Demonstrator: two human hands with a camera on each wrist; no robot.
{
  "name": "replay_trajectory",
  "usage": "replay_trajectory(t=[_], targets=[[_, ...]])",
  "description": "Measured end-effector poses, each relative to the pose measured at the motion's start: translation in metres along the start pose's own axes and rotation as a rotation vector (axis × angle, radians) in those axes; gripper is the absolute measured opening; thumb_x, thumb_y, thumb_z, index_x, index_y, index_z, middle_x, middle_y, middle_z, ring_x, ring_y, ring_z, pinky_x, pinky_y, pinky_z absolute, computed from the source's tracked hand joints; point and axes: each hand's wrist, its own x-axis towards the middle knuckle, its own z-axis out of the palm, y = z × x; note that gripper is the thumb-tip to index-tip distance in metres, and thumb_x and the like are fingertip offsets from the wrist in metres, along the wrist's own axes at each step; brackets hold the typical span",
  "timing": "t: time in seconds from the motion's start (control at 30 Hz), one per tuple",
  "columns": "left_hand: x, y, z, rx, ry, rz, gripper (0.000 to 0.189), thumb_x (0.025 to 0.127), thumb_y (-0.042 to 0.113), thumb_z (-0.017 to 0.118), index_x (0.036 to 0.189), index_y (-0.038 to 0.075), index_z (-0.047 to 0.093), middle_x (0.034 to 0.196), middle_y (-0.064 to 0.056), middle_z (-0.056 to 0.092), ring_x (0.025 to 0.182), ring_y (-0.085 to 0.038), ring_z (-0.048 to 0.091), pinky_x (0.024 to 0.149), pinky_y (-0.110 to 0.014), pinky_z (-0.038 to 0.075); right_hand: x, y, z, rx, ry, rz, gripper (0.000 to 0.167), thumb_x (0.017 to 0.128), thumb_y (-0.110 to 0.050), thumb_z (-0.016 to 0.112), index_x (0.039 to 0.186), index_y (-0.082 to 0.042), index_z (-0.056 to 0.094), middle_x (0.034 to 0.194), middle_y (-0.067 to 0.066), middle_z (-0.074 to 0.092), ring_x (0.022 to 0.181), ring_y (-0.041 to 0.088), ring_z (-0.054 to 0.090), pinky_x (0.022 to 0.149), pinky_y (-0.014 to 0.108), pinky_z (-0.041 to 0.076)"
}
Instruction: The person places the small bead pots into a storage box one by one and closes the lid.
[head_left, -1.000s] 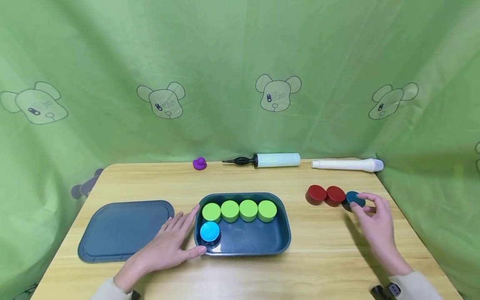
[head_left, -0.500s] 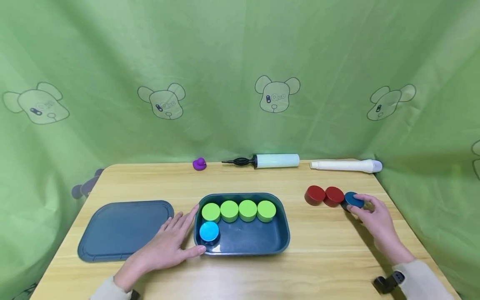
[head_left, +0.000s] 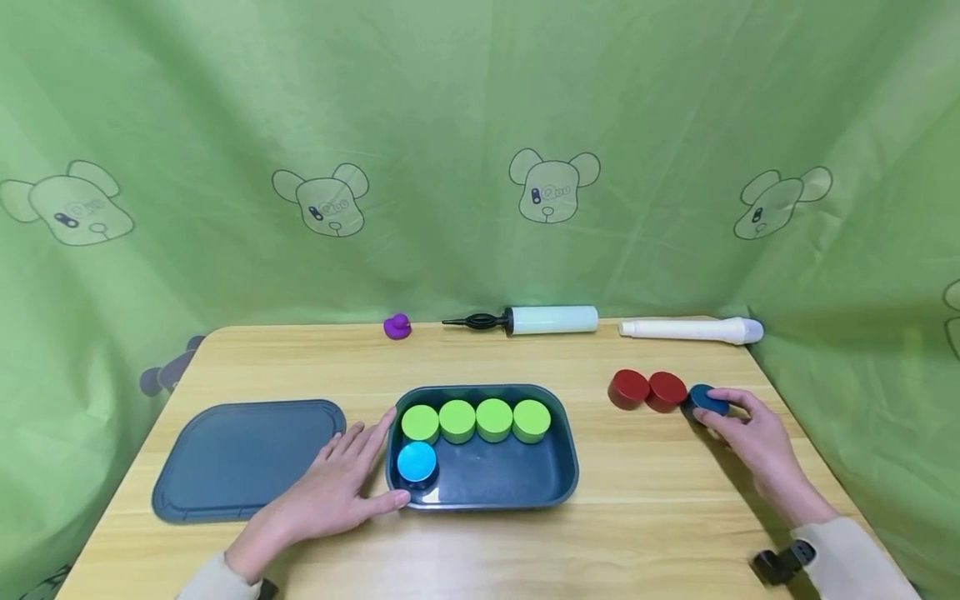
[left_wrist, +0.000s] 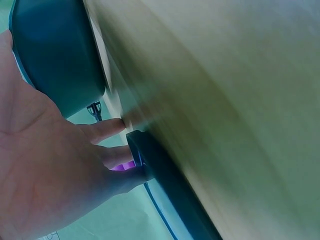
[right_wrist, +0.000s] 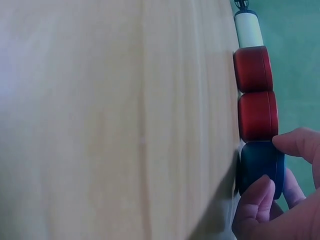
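Observation:
At the right of the table my right hand (head_left: 759, 437) pinches a dark blue round tin (right_wrist: 259, 162) by its sides, thumb and fingers around it. Two red tins (head_left: 628, 389) stand in a row beside it, the nearer one right at the blue one. My left hand (head_left: 337, 483) has its fingers spread and straight, with thumb and index fingertips at the left side of a dark blue rectangular box (head_left: 517, 487). Inside the box, several lime-green round tins (head_left: 494, 419) line the back wall; one light blue-topped tin (head_left: 417, 462) sits at front left.
A dark flat lid-like panel (head_left: 247, 458) lies left of the box, partly behind the left hand. Along the back edge are a purple duck (head_left: 397, 326), a hand pump (head_left: 551, 320) and a white stick-like object (head_left: 690, 330). A green curtain (head_left: 450, 167) hangs behind.
My right hand has moved slightly left and its thumb and fingers have come together on the dark blue tin. The left hand stays at the box.

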Motion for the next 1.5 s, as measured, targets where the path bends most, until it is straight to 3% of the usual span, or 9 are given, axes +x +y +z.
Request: replay_trajectory(t=[0.1,0.27,0.43,0.73,1.0,1.5], targets=[[0.001,0.000,0.001,0.002,0.003,0.000,0.107,0.100,0.075,0.060,0.178,0.029,0.002,0.179,-0.015,0.022,0.161,-0.051,0.020,0.127,-0.072,0.013,-0.002,0.001,-0.003,0.004,0.031,0.004,0.054,0.105,-0.038,0.077,0.143,-0.004,0.058,0.136,0.022,0.056,0.081,0.010,0.063,0.067,0.024,0.054],[0.002,0.000,0.002,-0.003,0.004,0.007,0.107,0.101,0.074,0.061,0.178,0.030,0.001,0.179,-0.016,0.022,0.161,-0.051,0.020,0.127,-0.072,0.013,-0.008,0.002,-0.007,0.011,0.102,-0.006,0.042,0.104,-0.039,0.078,0.135,-0.014,0.064,0.116,-0.001,0.061,0.074,0.010,0.063,0.061,0.026,0.050],[0.001,0.000,0.002,0.000,-0.001,0.006,0.107,0.101,0.075,0.060,0.178,0.029,0.002,0.178,-0.017,0.022,0.160,-0.052,0.021,0.127,-0.072,0.013,-0.013,-0.001,-0.010,0.078,0.133,-0.023,0.032,0.102,-0.035,0.082,0.127,-0.022,0.068,0.105,-0.017,0.061,0.070,0.011,0.066,0.059,0.026,0.055],[0.002,0.000,0.001,0.000,-0.001,0.008,0.107,0.101,0.073,0.060,0.178,0.029,0.001,0.179,-0.016,0.021,0.160,-0.052,0.020,0.126,-0.072,0.012,-0.024,-0.016,-0.004,0.093,0.227,-0.050,0.030,0.096,-0.028,0.088,0.121,-0.030,0.071,0.074,-0.006,0.062,0.063,0.009,0.058,0.050,0.024,0.047],[0.001,0.000,0.001,0.002,0.001,-0.001,0.107,0.101,0.074,0.061,0.178,0.029,0.002,0.178,-0.016,0.023,0.160,-0.051,0.021,0.126,-0.073,0.013,-0.037,-0.036,0.010,0.067,0.235,-0.116,0.031,0.097,-0.026,0.087,0.124,-0.022,0.072,0.075,-0.004,0.060,0.067,0.009,0.052,0.051,0.023,0.045],[0.001,-0.003,0.003,0.023,0.007,0.008,0.107,0.100,0.077,0.058,0.178,0.030,0.001,0.179,-0.014,0.023,0.160,-0.050,0.022,0.126,-0.073,0.015,-0.078,-0.078,0.046,0.044,0.127,-0.287,0.041,0.099,-0.020,0.085,0.133,-0.009,0.067,0.082,0.006,0.062,0.070,0.014,0.057,0.055,0.023,0.047]])
